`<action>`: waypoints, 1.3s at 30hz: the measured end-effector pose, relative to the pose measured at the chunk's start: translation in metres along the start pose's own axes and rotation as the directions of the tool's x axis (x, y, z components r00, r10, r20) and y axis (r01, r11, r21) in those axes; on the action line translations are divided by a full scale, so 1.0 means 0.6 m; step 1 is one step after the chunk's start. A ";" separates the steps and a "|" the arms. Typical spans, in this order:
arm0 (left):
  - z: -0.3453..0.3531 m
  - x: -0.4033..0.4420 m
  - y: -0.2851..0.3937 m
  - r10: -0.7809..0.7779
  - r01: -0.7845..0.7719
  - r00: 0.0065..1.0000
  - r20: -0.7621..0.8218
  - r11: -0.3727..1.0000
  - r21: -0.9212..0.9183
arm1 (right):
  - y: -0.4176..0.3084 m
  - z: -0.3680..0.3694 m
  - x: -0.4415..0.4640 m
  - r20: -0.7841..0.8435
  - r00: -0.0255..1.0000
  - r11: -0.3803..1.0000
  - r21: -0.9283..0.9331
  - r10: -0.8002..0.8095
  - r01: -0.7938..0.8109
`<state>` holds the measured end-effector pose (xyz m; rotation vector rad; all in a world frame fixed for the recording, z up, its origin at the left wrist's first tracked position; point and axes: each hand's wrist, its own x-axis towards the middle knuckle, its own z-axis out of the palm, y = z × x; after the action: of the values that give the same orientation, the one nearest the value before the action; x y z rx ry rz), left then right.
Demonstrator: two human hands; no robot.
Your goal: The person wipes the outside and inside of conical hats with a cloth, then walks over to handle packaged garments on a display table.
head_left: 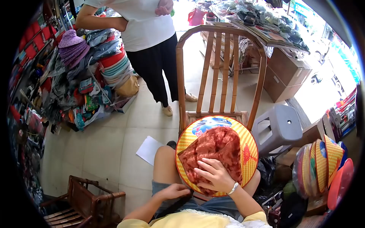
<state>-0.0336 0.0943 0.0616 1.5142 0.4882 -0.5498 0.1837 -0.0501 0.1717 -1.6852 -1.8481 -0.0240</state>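
A round yellow-and-red patterned hat (pixel 249 146) with a blue printed patch rests over my lap, in front of a bamboo chair (pixel 258 76). Reddish-brown crushed cloth (pixel 224 142) lies on top of it. My right hand (pixel 215 174), with a silver bracelet at the wrist, lies on the cloth with its fingers spread. At the hat's lower left edge is my left hand (pixel 175 191), its fingers curled beside a dark strap-like thing (pixel 184 198); whether it grips this is unclear.
A person (pixel 152 49) in a white top stands beyond the chair at the left. Piled goods (pixel 91 83) line the left side. At the right are a grey stool (pixel 283 127), stacked conical hats (pixel 315 163) and a cardboard box (pixel 285 76). A low chair (pixel 91 205) stands lower left.
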 end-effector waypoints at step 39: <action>-0.103 0.345 0.414 0.590 -0.635 0.750 0.299 0.516 0.575 | 0.152 0.017 -0.162 -0.411 0.726 0.781 -0.054 0.551 -0.623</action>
<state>0.2847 0.1440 0.1298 2.1858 -0.3807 -0.1831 0.2602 -0.1157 0.0841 -2.1631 -0.9883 -0.2465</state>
